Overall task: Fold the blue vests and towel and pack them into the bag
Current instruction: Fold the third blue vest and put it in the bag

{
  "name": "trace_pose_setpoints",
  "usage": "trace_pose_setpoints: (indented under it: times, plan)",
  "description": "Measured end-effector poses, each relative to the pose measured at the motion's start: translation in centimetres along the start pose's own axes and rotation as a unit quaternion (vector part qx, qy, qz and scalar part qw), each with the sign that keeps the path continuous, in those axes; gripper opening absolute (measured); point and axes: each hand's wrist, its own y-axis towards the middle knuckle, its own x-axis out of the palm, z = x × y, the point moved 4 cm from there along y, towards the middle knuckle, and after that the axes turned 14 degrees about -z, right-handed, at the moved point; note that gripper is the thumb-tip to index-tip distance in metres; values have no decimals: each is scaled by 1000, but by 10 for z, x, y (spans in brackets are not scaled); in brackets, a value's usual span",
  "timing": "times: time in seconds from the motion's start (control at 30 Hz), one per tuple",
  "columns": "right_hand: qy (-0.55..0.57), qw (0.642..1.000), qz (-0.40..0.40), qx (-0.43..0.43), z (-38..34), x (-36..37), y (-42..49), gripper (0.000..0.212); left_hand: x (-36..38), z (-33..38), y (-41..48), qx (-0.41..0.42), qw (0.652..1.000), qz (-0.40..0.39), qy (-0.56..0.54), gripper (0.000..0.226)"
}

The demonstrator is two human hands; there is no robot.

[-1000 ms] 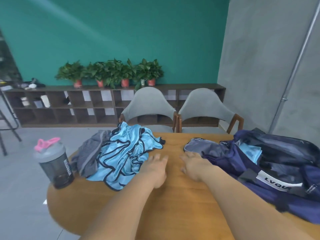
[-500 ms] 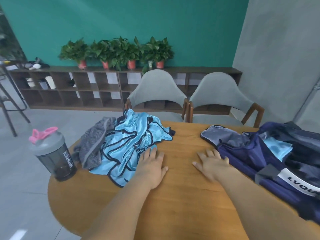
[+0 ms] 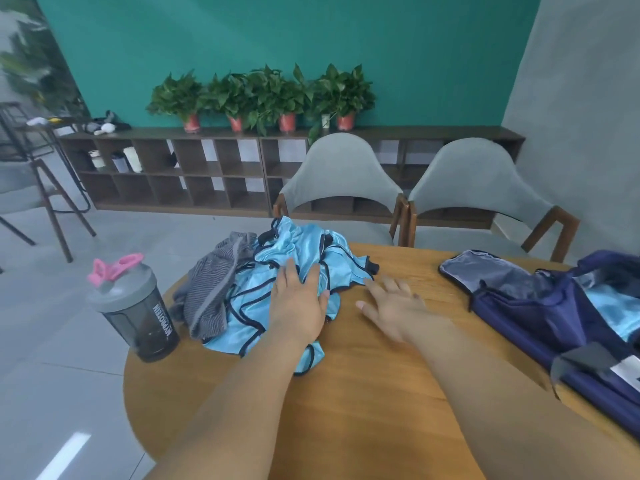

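Table (image 3: 363, 393): bottle (image 3: 138, 306) at left edge; towel (image 3: 211, 289) to its right, touching the vests (image 3: 287, 247); bag (image 3: 554, 306) at right. Left hand (image 3: 298, 303) on vests; right hand (image 3: 394, 306) on table between vests and bag. 2 chairs (image 3: 341, 174) behind.

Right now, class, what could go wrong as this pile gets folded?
1. The shaker bottle stands near the edge of the table, close to the grey towel and blue vests; tugging that pile, where the left grip rests, could topple it.
2. The towel lies tangled against the vests and may be dragged off the edge.
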Motion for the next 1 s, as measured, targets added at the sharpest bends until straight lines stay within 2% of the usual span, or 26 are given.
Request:
trace_pose_setpoints:
  times: [0.07, 0.13, 0.2, 0.3, 0.4, 0.5, 0.57, 0.63, 0.7, 0.73, 0.8, 0.87, 0.9, 0.93, 1.0]
  plan:
    - [28, 999, 6, -30, -16, 2, 2, 72, 2, -9, 1, -16, 998, -37, -56, 70]
    - [64, 996, 22, -64, -31, 2, 3, 72, -2, -15, -2, -15, 995, -4, -97, 69]
    - [86, 990, 57, -98, -42, 1, 2, 74, -5, -17, -8, -1, 993, 37, -116, 57]
    - [97, 981, 107, -127, -56, 0, -1, 76, -3, -16, -19, 4, 998, 34, -57, 42]
    - [83, 979, 113, -145, -64, 3, -5, 76, 4, -18, -28, -5, 999, 28, -31, 28]
    - [63, 983, 105, -137, -67, 11, -10, 70, 11, -22, -36, 3, 996, 81, -35, 19]
    - [64, 981, 130, -132, -66, 13, -14, 64, 15, -21, -44, 16, 988, 130, -81, 15]
    - [103, 972, 162, -134, -66, 12, -17, 53, 20, -17, -51, 6, 980, 107, -169, 17]
    - [176, 961, 165, -133, -67, 10, -20, 45, 21, -13, -58, -26, 956, 87, -280, 17]
    - [211, 956, 154, -135, -68, 9, -21, 42, 19, -12, -61, -52, 937, 81, -335, 26]
    - [245, 950, 135, -141, -73, 9, -25, 42, 16, -12, -64, -107, 913, 59, -389, 64]
    - [250, 949, 122, -148, -78, 13, -30, 43, 12, -19, -63, -151, 912, 40, -380, 88]
    - [248, 949, 119, -151, -81, 14, -33, 43, 13, -26, -61, -166, 915, 23, -367, 91]
    - [247, 950, 113, -155, -83, 15, -36, 44, 14, -32, -58, -168, 921, -3, -352, 83]
    - [236, 956, 91, -152, -85, 20, -40, 46, 17, -43, -57, -146, 942, -27, -302, 30]
